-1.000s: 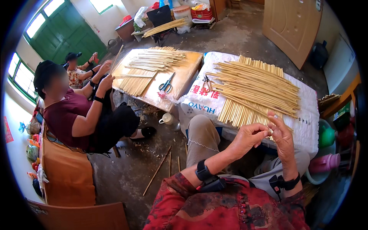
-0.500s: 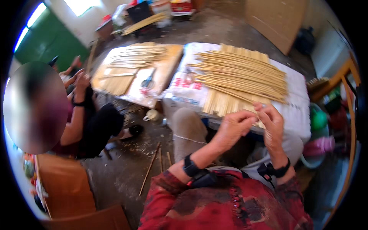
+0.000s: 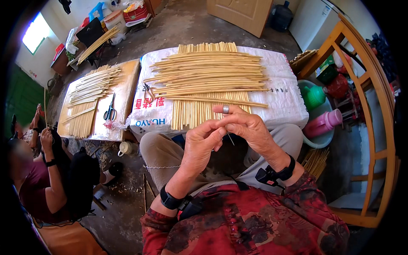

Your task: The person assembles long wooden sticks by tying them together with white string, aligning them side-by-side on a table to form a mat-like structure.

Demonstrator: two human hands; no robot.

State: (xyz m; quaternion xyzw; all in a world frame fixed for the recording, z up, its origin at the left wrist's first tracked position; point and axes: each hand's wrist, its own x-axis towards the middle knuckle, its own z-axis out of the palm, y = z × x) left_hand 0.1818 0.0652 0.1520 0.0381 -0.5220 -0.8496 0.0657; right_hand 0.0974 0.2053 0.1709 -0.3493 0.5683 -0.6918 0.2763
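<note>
Pinched between both sets of fingertips: a thin dark needle-like sliver (image 3: pixel 230 138), right hand (image 3: pixel 248 127) and left hand (image 3: pixel 202 144) touching above the lap. Just beyond the grip, pale bamboo strips (image 3: pixel 208 76) layered crosswise on a white sack (image 3: pixel 284 91). Farther left, scissors (image 3: pixel 110 111) on a wooden board (image 3: pixel 127 85). Best kept close and steady, fingertips tight, wrists still.

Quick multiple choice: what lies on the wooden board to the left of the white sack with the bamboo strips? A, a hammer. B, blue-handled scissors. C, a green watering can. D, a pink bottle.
B: blue-handled scissors lie on the wooden board beside loose bamboo strips.
</note>
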